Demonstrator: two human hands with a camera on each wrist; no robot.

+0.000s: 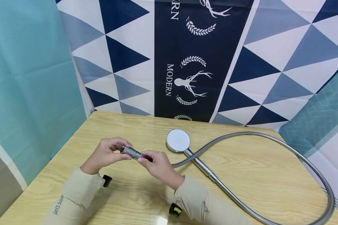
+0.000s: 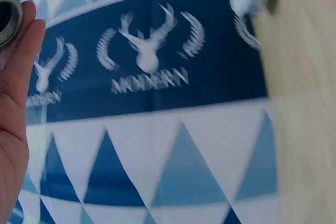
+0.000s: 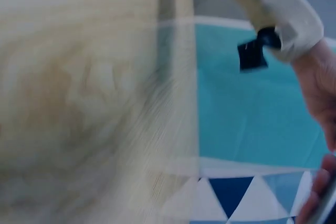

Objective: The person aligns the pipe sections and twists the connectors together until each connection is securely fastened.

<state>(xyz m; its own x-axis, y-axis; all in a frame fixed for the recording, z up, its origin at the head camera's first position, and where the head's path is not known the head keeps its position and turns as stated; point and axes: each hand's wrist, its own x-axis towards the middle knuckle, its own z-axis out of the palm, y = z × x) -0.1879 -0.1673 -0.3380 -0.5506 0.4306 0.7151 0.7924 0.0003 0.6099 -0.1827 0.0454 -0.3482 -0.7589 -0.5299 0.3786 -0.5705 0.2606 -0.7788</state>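
Note:
Over the table, my left hand (image 1: pixel 107 153) pinches a short metal fitting (image 1: pixel 128 151) between thumb and fingers. The left wrist view shows an open threaded end (image 2: pixel 9 18) of the fitting beside the fingers. My right hand (image 1: pixel 159 165) grips the end of a grey shower hose, close against the fitting; that hand hides much of the join. From there the shower hose (image 1: pixel 242 133) loops to the right and back to a chrome handheld shower head (image 1: pixel 178 140). The shower head lies on the table with its white spray face up, its handle (image 1: pixel 204 165) crossing the hose.
A wooden table (image 1: pixel 259 162) carries everything. Behind it hangs a patterned curtain (image 1: pixel 129 62) in blue and white, and a teal cloth (image 1: pixel 31 78) hangs at the left. Black straps (image 1: pixel 107 180) stick out under both sleeves.

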